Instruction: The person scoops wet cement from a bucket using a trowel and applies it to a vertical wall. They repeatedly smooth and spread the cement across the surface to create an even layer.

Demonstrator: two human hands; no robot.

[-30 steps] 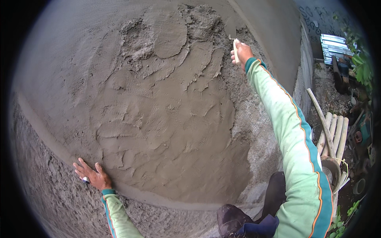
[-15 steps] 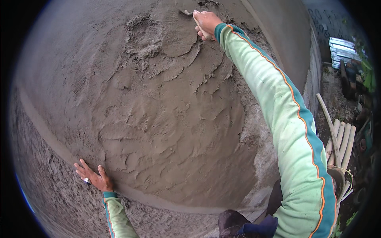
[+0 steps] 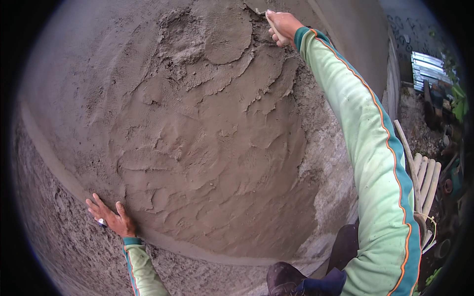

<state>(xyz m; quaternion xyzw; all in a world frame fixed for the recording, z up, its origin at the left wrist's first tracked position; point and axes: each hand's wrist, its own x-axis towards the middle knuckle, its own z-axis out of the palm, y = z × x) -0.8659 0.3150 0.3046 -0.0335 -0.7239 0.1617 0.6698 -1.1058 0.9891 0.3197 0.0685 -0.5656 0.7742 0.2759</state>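
uneven mortar (image 3: 222, 143) lies right of left hand (image 3: 113, 218), fingers splayed; right hand (image 3: 287, 24) fingers grip trowel (image 3: 275, 27); tilting it steeply could gouge mortar near those fingertips.

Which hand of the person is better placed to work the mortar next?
The right hand, probably: it grips the trowel near the top of the mortar. The left hand holds no tool and lies spread by the mortar's lower-left edge.

Holding a trowel (image 3: 260, 12) in the right hand (image 3: 285, 27) at the top of the plaster (image 3: 212, 138); resting the spread left hand (image 3: 113, 218) along its lower-left edge; wearing a ring (image 3: 101, 222) and green sleeves (image 3: 370, 163).
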